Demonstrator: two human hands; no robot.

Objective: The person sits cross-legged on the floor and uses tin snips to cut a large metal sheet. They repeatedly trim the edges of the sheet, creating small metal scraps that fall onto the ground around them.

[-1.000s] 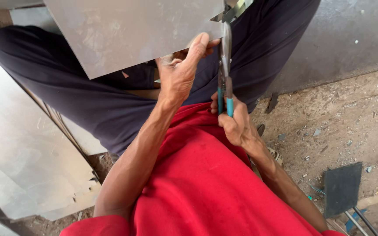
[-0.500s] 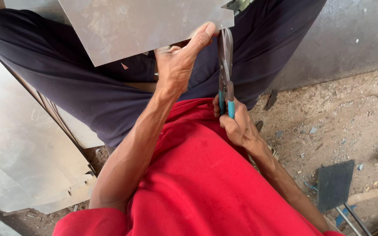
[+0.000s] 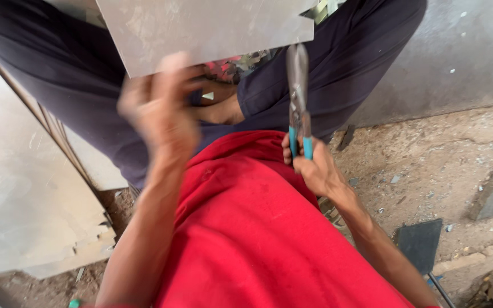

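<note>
The right hand [image 3: 315, 168] is clenched around the teal-sleeved handles of the tin snips [image 3: 298, 100]; the handles stand close together in the fist. The blades run straight up from this hand, and their tips meet the lower right corner of the metal sheet [image 3: 201, 28], which lies across the lap above both hands.

The left hand [image 3: 164, 117] is blurred; its fingers [image 3: 172, 65] point up toward the lower edge of the sheet and appear loose, but whether they touch or grip the sheet cannot be told.

Small metal offcuts [image 3: 241, 65] lie in the lap between the two hands, just below the sheet.

Left of the left hand, flat pale sheets [image 3: 29, 217] lean stacked on the ground. Below and right of the right hand, a dark flat square piece [image 3: 420, 244] lies on the dirt floor [image 3: 429, 159]. No container is in view
</note>
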